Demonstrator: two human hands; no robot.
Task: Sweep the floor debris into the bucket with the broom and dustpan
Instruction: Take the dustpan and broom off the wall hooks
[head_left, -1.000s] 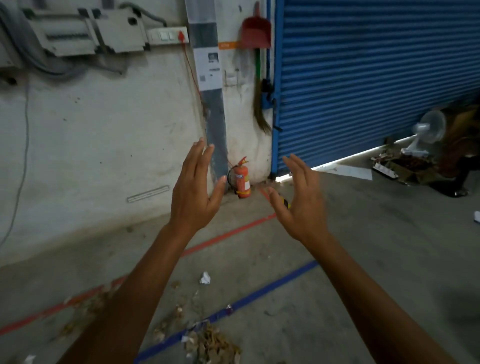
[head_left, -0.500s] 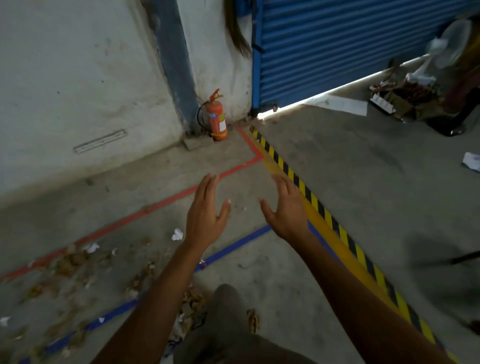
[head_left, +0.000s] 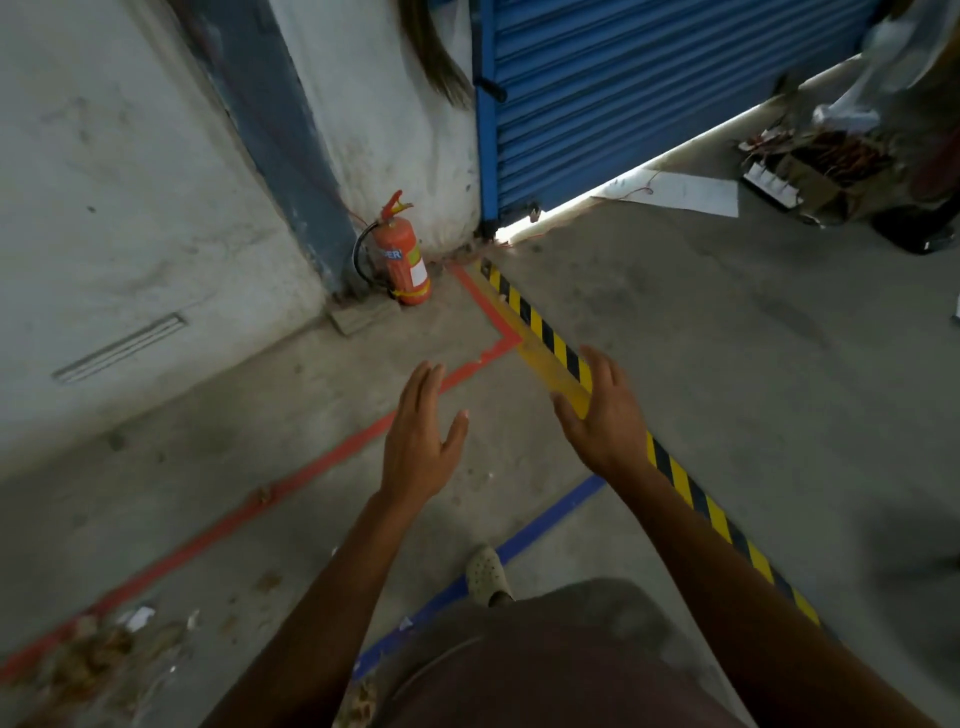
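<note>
Floor debris (head_left: 88, 660): one main patch of dry leaf litter and paper scraps, low and well left of the left hand (head_left: 421, 441), by the red tape line (head_left: 311, 473). A second, smaller bit sits at the bottom edge under the left forearm. White scraps are too blurred to count exactly. It looks light, dry and crumbly, so it should sweep easily but will scatter under a hard stroke. I'd use short, low strokes.

Fire extinguisher (head_left: 402, 260): one, at the wall, up and left of the left hand, well apart.

Broom (head_left: 436, 62): one, only the bristle end in view, hanging on the wall far above the left hand. Bristles look soft and floppy. Take it by the handle, which is out of frame above. Dustpan and bucket are not in view.

Left hand: fingers straight, thumb out, empty.

Right hand (head_left: 605, 421): fingers spread and relaxed, empty, over the yellow-black hazard strip (head_left: 545, 332). The palms face each other with a gap between them.

Up and right of the right hand: one blue roller shutter (head_left: 623, 78), part raised. One white sheet (head_left: 685, 192) lies at its gap, and one clutter heap (head_left: 831, 166) sits farther right.

My read: no tool is in hand, so fetching the broom comes first.
</note>
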